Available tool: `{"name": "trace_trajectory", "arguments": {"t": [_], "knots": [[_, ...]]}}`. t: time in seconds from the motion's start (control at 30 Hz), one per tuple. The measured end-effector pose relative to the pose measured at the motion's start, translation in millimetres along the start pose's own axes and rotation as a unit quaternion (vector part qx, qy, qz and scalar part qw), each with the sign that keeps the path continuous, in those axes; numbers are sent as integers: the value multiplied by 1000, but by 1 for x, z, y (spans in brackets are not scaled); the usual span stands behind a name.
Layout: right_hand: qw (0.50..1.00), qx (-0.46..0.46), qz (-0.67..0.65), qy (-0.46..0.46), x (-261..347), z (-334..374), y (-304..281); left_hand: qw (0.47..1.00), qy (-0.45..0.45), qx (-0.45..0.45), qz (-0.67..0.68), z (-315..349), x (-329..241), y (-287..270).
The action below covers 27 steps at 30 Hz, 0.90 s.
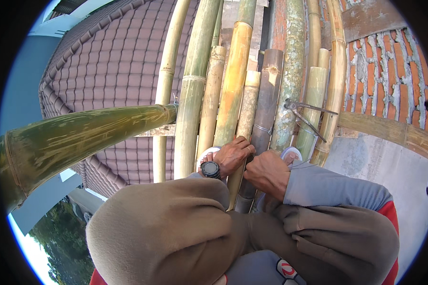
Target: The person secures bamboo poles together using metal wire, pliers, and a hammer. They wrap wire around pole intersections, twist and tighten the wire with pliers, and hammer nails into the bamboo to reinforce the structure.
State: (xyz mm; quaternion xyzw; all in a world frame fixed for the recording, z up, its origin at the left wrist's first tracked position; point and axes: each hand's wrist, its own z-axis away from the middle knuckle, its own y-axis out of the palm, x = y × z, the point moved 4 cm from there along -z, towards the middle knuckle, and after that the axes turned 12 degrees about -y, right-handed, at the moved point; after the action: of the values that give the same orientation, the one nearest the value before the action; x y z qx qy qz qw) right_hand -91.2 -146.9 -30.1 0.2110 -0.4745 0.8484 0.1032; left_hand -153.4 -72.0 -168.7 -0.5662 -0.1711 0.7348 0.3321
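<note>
I squat on a row of bamboo poles, with my hands close together between my feet. My left hand [230, 156], a dark watch on its wrist, has its fingers bent down against a thin bamboo pole [247, 105]. Right beside it, my right hand [267, 172] is closed in a fist over a dark bamboo pole [267, 95]. What the fingers grip is hidden. A thin dark strand, perhaps wire, shows beside the right wrist. Farther right, a pair of pincers [291, 105] lies with spread handles across the poles. A thin binding [262, 128] circles the dark pole.
A thick green bamboo pole [90, 126] juts in from the left. Below on that side lies a tiled roof [119, 71]. A brick wall [390, 76] and a grey concrete surface [375, 161] are at right. Gaps show between the poles.
</note>
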Motion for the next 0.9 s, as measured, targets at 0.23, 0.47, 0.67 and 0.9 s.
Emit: {"name": "trace_trajectory", "arguments": {"t": [0.23,0.47,0.67,0.9], "knots": [[998,-7,50,27,-21,-12,40,994,76,-56,52,-1,5,-4],[996,-22,71,54,-23,-16,28,997,-5,-62,35,0,1,-2],[999,-20,21,41,-22,13,13,993,33,-68,91,8,-6,0],[996,-19,65,51,-20,-19,48,991,34,-106,77,-3,2,-6]]}}
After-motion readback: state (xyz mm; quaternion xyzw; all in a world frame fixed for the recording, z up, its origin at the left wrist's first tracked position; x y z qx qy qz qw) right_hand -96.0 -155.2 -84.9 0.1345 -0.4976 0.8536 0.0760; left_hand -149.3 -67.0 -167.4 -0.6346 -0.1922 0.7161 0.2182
